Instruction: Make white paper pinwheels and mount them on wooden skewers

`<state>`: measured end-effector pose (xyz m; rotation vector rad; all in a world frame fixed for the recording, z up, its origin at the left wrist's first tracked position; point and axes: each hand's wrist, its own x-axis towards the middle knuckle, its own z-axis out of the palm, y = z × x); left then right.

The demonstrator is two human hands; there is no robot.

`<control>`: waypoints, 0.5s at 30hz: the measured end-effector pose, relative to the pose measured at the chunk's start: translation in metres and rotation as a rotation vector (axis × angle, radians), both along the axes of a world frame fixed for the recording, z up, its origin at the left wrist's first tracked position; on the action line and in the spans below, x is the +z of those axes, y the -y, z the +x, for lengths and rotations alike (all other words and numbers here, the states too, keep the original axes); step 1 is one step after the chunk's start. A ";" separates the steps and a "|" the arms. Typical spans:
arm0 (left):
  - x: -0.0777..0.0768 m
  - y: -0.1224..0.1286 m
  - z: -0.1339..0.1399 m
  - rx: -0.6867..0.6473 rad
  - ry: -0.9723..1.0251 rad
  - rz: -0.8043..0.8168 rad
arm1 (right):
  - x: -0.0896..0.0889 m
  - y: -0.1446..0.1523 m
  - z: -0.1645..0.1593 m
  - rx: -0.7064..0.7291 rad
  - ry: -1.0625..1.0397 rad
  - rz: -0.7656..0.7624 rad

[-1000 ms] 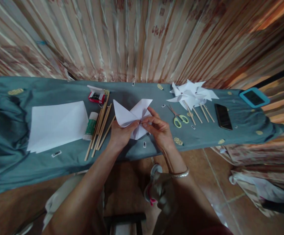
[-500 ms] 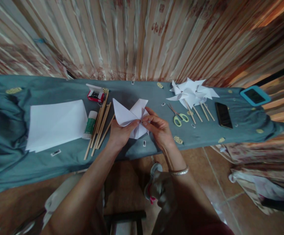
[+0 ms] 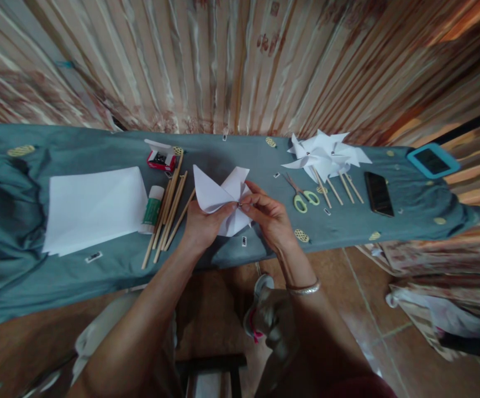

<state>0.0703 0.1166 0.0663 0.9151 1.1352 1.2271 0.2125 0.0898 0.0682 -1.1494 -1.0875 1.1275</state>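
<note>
A white paper pinwheel (image 3: 211, 193) with folded blades is held over the table between my hands. My left hand (image 3: 206, 224) is closed on it from the left, the thumb pressed near its centre and the other fingers hidden behind the paper. My right hand (image 3: 267, 215) pinches at the same centre, where a small shiny pin (image 3: 240, 204) shows between the fingertips; its shaft cannot be made out. Left of my hands lie several wooden sticks (image 3: 172, 207), a green and white glue stick (image 3: 152, 210) and an opened red box (image 3: 161, 159) with small dark contents.
A stack of white paper (image 3: 94, 210) lies at left on the green tablecloth (image 3: 231, 149). To the right are scissors (image 3: 301, 196) with green handles, several pinwheels on sticks (image 3: 326, 155), a black phone (image 3: 378, 193) and a blue-framed device (image 3: 433, 161). A curtain (image 3: 223, 66) hangs behind.
Both hands keep nearly the same hold at the pinwheel's centre. The pinwheel has tilted very slightly, and the whole view has shifted a little.
</note>
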 end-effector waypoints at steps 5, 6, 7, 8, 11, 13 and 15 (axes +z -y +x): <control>-0.002 -0.001 -0.001 -0.008 -0.053 -0.027 | 0.000 0.000 0.003 0.003 0.071 0.001; -0.002 -0.001 -0.001 -0.010 -0.060 -0.034 | -0.001 0.000 0.004 0.004 0.076 0.002; -0.003 -0.001 -0.002 -0.013 -0.064 -0.040 | -0.002 0.000 0.005 0.004 0.080 0.002; -0.004 -0.001 -0.002 -0.016 -0.067 -0.042 | -0.002 0.000 0.005 0.005 0.086 0.003; -0.007 -0.001 -0.001 -0.008 -0.064 -0.038 | -0.003 0.000 0.006 0.013 0.118 0.000; -0.008 -0.001 0.000 0.009 -0.063 -0.046 | -0.004 0.000 0.006 0.013 0.141 -0.005; -0.006 0.000 -0.001 0.034 -0.079 -0.081 | -0.003 0.001 0.005 0.009 0.164 -0.004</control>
